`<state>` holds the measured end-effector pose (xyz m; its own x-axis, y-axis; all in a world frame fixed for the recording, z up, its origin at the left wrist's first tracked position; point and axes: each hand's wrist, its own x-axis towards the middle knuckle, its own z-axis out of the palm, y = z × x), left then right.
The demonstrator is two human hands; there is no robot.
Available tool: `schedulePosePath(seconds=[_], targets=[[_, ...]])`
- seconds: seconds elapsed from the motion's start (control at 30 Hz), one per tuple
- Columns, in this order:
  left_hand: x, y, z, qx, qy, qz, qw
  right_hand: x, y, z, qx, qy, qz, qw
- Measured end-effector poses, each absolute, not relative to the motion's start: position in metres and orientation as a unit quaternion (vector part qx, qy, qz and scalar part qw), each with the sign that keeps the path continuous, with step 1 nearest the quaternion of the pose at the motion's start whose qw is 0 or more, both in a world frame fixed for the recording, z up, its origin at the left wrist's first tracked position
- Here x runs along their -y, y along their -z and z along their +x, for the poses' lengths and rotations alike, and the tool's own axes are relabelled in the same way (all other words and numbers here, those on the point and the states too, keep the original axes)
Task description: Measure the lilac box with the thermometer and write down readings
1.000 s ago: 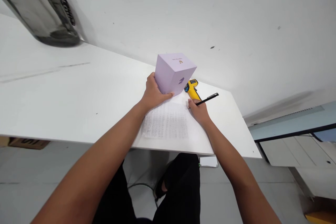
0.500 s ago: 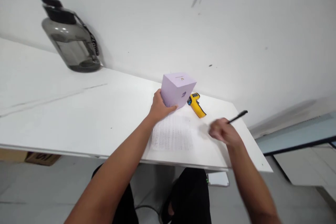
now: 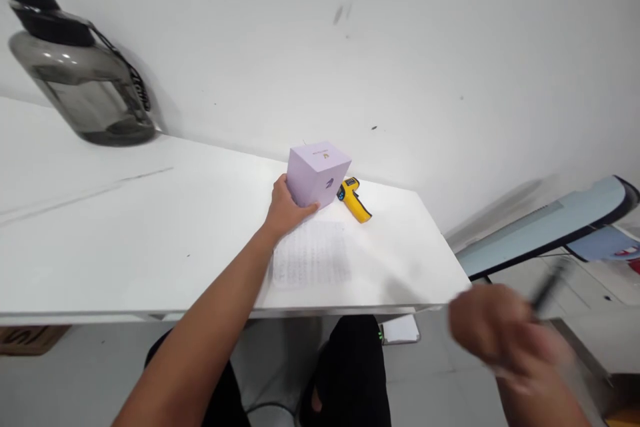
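Observation:
My left hand is closed on the near left corner of a pale lilac box, which rests on the white table against the wall. Right of the box lies a yellow infrared thermometer with a dark display end. Just in front of the box is a sheet of paper covered in faint writing. My right hand, smeared by motion, is beyond the table's right front corner. It is closed around a black pen whose end sticks out to the upper right.
A large grey see-through water bottle with a black lid stands at the back left of the table. A white wall rises behind. To the right is a light-blue panel with a dark edge. Under the table lies a small white board.
My right hand, holding the pen, has swung from above the table to the lower right, past its edge. The view has turned right; my left hand stays on the box.

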<state>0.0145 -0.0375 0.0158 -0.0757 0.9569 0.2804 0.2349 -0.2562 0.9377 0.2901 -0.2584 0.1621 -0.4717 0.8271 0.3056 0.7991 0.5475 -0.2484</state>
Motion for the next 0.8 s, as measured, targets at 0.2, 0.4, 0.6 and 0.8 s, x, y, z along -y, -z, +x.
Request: schedulePosePath(seconds=[0.2, 0.4, 0.6, 0.8], targets=[[0.036, -0.012, 0.014, -0.505, -0.534, 0.589, 0.337, 0.255, -0.148, 0.276, 0.880, -0.065, -0.433, 0.186], [0.032, -0.008, 0.014, -0.500, -0.544, 0.587, 0.330, 0.256, -0.142, 0.270, 0.917, -0.104, -0.365, 0.124], [0.032, -0.007, 0.014, -0.490, -0.544, 0.592, 0.335, 0.252, -0.144, 0.270, 0.898, -0.242, -0.354, 0.099], [0.032, -0.006, 0.015, -0.493, -0.549, 0.590, 0.328, 0.254, -0.146, 0.272, 0.871, -0.321, -0.353, 0.117]])
